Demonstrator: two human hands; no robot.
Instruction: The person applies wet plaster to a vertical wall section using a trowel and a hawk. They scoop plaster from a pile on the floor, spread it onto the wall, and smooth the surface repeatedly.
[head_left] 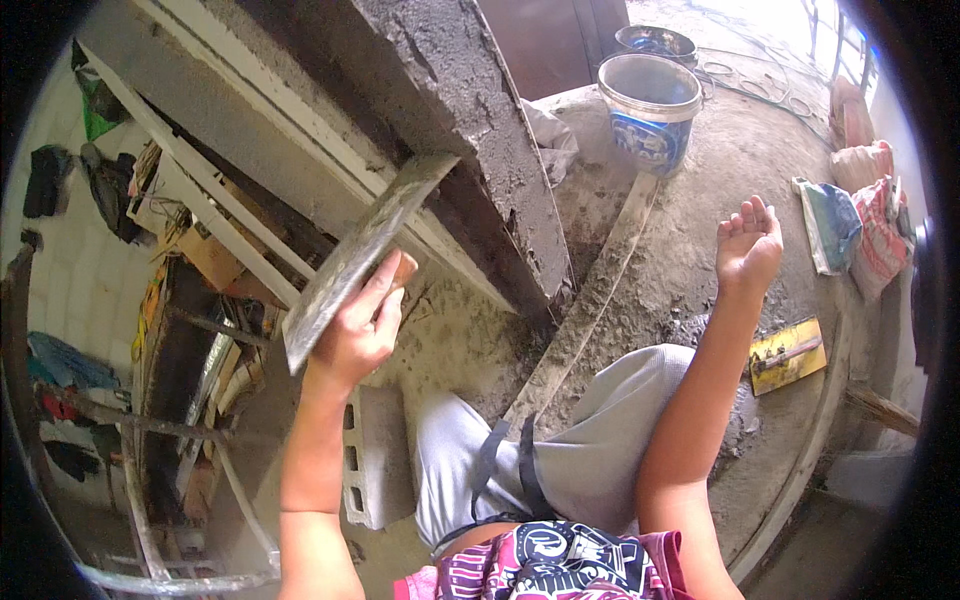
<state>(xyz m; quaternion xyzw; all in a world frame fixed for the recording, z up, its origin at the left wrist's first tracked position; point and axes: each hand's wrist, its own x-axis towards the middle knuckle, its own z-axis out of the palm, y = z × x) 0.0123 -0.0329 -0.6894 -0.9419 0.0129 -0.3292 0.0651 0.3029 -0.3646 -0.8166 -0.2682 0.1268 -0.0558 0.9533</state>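
Observation:
My left hand (355, 335) grips the handle of a long, flat plastering trowel (355, 260), whose tilted blade reaches up to the inner edge of a rough, mortar-smeared column (500, 180). My right hand (745, 250) is raised palm up over the dusty floor, fingers slightly curled and apart, holding nothing. Below it, a yellow hand float (787, 355) lies beside scattered wet mortar (690, 330). A long mortar-covered board (612, 255) runs from my knees toward a white-and-blue bucket (645, 135).
A hollow concrete block (375, 455) sits by my left leg. A dark bucket (655, 42) and a hose (760, 75) are behind the blue one. Sacks (870, 240) lie at the right. Metal bars (140, 500), planks and clutter occupy the lower space at left.

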